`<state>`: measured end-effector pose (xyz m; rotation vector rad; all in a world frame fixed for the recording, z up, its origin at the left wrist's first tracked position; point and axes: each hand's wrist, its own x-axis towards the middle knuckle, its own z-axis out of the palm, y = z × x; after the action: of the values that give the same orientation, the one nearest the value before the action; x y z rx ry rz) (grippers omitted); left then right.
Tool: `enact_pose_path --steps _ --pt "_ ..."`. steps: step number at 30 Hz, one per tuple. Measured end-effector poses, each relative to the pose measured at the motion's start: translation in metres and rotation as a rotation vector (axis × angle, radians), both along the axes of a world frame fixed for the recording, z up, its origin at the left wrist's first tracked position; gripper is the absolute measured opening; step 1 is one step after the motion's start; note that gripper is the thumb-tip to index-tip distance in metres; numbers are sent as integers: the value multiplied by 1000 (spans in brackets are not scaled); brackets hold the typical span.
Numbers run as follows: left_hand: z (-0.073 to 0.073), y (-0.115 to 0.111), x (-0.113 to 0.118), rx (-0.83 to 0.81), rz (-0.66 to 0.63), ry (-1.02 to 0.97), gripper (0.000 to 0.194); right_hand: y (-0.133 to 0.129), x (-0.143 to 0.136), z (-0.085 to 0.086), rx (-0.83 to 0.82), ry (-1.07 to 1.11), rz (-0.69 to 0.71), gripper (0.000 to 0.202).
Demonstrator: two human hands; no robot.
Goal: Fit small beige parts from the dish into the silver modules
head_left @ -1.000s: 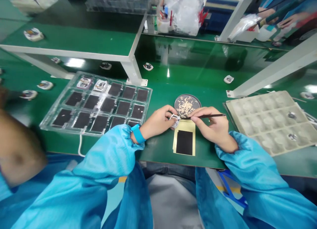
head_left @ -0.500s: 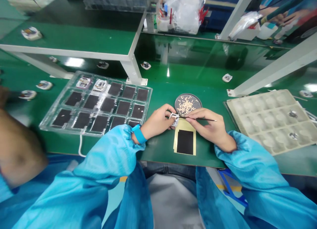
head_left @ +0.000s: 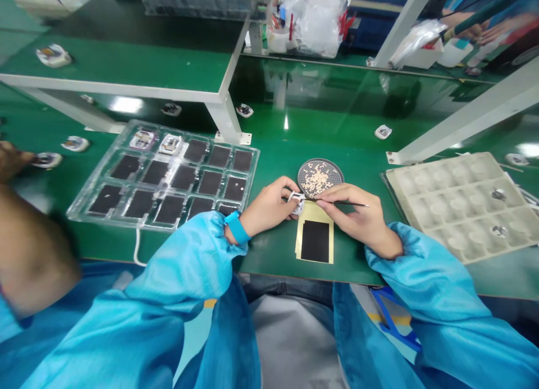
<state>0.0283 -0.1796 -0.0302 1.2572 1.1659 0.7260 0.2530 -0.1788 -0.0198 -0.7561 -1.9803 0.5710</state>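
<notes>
My left hand (head_left: 273,206), a blue band at its wrist, is closed around a small white plastic housing (head_left: 297,202). My right hand (head_left: 351,212) pinches a pair of thin dark tweezers (head_left: 347,202), their tip right at the housing's right side; fingers hide part of them. Just behind both hands sits a round grey dish (head_left: 300,178) with many tiny beige pieces (head_left: 316,177). Below the hands, a black rectangular sheet (head_left: 315,242) lies on yellowish backing paper (head_left: 298,246) on the green table (head_left: 269,254).
On the left is a clear compartment tray (head_left: 80,212) with black pads and two white housings. A cream tray (head_left: 425,237) stands right. White-legged shelf (head_left: 219,100) rises behind. Several housings, one (head_left: 383,132) at right, lie further back. At far left, a co-worker's hand (head_left: 12,159) touches another.
My hands and the tweezers have hardly moved. Several housings at the back have shifted slightly left. The co-worker's hand has come into clearer view at a housing on the left.
</notes>
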Motion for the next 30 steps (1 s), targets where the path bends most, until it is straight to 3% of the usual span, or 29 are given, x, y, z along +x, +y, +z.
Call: enact_pose_path --steps 30 --pt "4 -2 0 16 12 -13 16 0 1 2 -42 31 -42 22"
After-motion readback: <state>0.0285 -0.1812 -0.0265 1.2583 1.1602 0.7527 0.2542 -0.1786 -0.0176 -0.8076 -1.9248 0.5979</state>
